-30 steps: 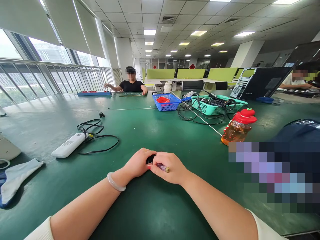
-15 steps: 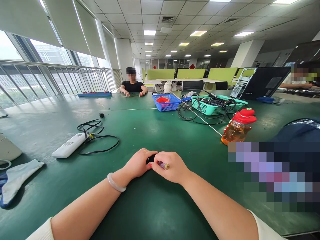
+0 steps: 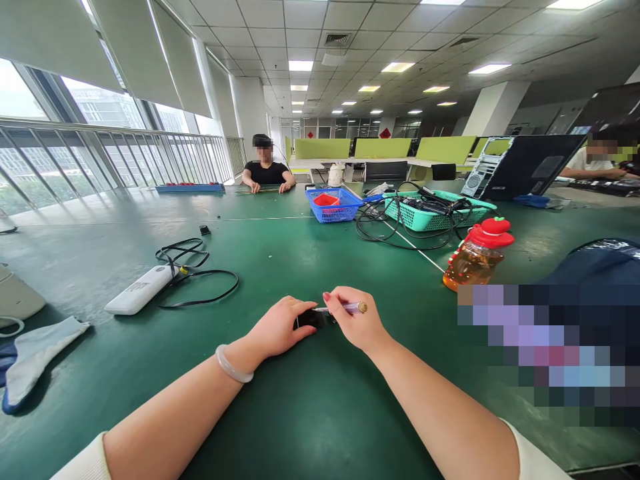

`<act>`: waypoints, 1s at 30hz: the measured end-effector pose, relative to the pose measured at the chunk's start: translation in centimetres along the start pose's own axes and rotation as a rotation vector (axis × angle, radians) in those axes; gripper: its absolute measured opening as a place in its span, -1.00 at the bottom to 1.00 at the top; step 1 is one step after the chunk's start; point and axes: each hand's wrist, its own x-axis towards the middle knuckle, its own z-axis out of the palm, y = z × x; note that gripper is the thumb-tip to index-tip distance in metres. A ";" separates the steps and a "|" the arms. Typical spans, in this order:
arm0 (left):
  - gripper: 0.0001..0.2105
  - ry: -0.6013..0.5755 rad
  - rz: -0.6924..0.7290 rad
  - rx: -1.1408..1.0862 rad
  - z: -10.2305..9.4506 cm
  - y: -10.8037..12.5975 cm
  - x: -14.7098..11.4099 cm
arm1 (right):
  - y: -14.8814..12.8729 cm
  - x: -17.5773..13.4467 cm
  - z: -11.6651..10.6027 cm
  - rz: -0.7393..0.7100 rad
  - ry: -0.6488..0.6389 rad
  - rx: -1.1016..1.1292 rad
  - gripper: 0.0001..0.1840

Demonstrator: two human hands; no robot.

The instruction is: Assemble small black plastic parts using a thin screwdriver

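Note:
My left hand (image 3: pixel 277 327), with a pale bracelet at the wrist, rests on the green tabletop. Its thumb and fingers close around a small black object (image 3: pixel 311 318), whose kind I cannot make out. From the right, my right hand (image 3: pixel 359 325) pinches a slim screwdriver (image 3: pixel 353 307) with a clear purplish handle and a gold-coloured end. The thin metal shaft lies nearly level and points left at the black object. Whether the tip touches it is hard to tell. Another small dark bit shows just under the right fingers.
On the left lie a white power bank (image 3: pixel 143 290), a black cable (image 3: pixel 220 272) and a cloth (image 3: pixel 43 357). Ahead stand a blue basket (image 3: pixel 334 212) and a teal basket (image 3: pixel 425 220) with cables. A red-lidded bottle (image 3: pixel 475 263) stands right. A person (image 3: pixel 267 173) sits opposite.
My right hand has drawn back to the right and slightly up, uncovering the screwdriver's shaft and more of the black object. My left hand has stayed in place.

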 end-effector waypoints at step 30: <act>-0.66 0.107 -0.262 0.223 -0.8 0.1 0.1 | 6.6 2.1 -3.9 0.518 0.341 0.127 -0.30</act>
